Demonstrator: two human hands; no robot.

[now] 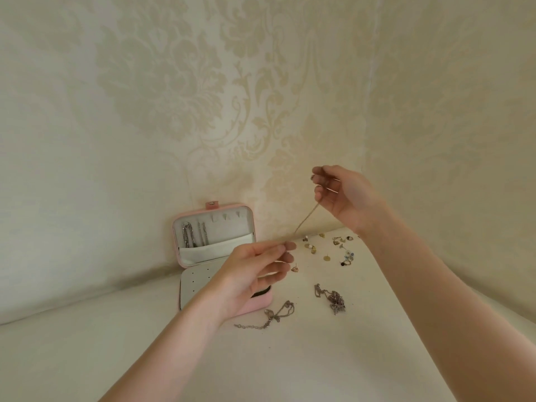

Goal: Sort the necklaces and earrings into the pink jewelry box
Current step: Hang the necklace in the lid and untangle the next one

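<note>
Both hands, left hand (pixel 255 268) and right hand (pixel 342 195), stretch a necklace (pixel 304 223) between them.

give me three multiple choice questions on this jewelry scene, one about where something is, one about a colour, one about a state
1. Where do the loose earrings lie?
A. inside the box's lid
B. on the table to the right of the box
C. in the left hand

2. What colour is the outside of the jewelry box?
A. pink
B. black
C. blue

3. What state is the thin chain necklace in?
A. lying coiled on the table
B. hung in the lid
C. stretched in the air between both hands

Answers:
1 B, the small pieces are scattered on the table near the wall, right of the box.
2 A, its rim and clasp tab are pink.
3 C, the right hand pinches its upper end and the left hand pinches its lower end.
</note>
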